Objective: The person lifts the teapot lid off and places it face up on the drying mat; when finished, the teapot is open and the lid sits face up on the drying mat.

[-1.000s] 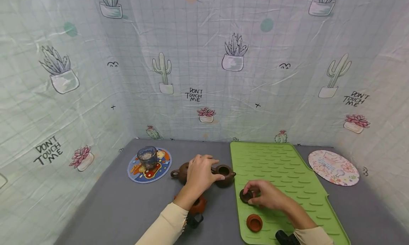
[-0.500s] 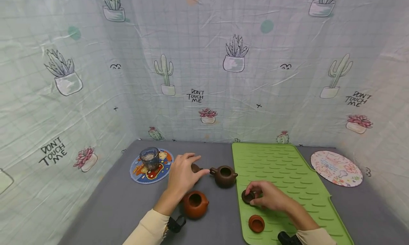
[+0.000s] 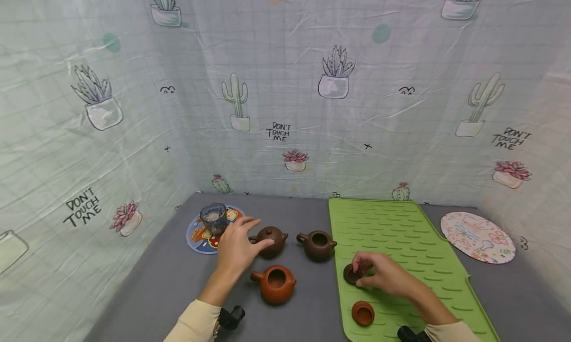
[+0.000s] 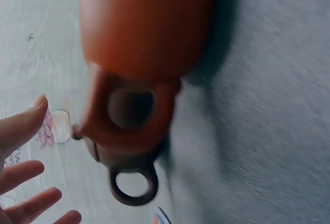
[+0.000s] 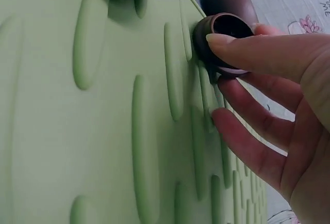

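Observation:
My left hand [image 3: 236, 245] hovers at the left of the lidded dark brown teapot [image 3: 273, 250], its thumb overlapping that pot in the head view. Spread fingers with nothing between them show in the left wrist view. A second brown teapot [image 3: 317, 254], lidless, stands to the right. Nearer to me is a lidless orange-red teapot [image 3: 277, 295], whose handle fills much of the left wrist view. Over the green mat [image 3: 383, 223], my right hand [image 3: 383, 275] pinches a dark teapot lid [image 5: 203, 41], hollow side up. An orange-red lid [image 3: 363, 313] lies hollow side up nearby.
A blue-tinted glass [image 3: 214, 219] stands on a round patterned placemat [image 3: 196, 238] at the back left. Another round floral mat [image 3: 477, 237] lies to the right of the green mat. Printed cloth walls [image 3: 285, 84] enclose the grey table [image 3: 151, 287].
My left hand has drawn back leftward from the brown teapots, uncovering the lidded one and the orange-red pot. My right hand keeps its pinch on the dark lid. The head view has shifted slightly.

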### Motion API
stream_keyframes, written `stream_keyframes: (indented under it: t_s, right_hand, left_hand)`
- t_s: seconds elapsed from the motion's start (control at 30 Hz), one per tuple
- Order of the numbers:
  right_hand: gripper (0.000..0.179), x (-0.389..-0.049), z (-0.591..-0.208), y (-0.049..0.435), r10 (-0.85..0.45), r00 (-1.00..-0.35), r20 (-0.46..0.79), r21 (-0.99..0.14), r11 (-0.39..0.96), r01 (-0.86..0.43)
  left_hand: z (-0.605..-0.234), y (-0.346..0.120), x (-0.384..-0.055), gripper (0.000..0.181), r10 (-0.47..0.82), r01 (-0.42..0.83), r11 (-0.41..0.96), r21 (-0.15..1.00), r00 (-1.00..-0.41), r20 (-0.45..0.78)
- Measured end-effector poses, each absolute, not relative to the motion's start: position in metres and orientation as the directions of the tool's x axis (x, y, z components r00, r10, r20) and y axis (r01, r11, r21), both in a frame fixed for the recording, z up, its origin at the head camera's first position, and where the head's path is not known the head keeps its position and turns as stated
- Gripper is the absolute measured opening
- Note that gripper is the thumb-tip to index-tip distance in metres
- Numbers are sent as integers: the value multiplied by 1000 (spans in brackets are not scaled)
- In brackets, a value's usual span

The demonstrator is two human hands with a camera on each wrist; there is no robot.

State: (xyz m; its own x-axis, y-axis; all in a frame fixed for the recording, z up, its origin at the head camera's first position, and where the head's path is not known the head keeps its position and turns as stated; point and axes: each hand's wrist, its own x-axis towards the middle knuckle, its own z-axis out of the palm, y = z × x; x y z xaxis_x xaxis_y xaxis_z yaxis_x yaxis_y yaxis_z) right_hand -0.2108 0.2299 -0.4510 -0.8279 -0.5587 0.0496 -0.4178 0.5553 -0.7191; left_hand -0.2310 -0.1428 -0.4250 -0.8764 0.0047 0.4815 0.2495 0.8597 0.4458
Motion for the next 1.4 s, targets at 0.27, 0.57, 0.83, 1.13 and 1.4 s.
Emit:
stream_keyframes:
  t_s: [0.27,0.57,0.83,1.13,1.4]
  right_hand:
    - [31,-213,-431,217,-504,-859,92,-638,632,-439]
    - [36,-229,-403,170,-550,-811,198,-581,600,-549]
    - [37,-244,-393,131,-594,-764,252,-571,546,-613]
    - [39,-255,-398,93,-600,-750,280,-586,512,-628]
    - [42,-267,-409,67,-597,-757,267,-601,511,-615]
  left_hand:
    - [-432,-156,-230,63,-33,189,862,470,-904,425]
    - [-443,-162,-229,61,-50,185,854,486,-901,431]
    - [-449,-162,-229,60,-50,206,841,500,-891,451]
    - [-457,-156,-232,60,-32,203,847,492,-904,427]
    - [-461,-154,-236,60,-24,203,857,474,-903,429]
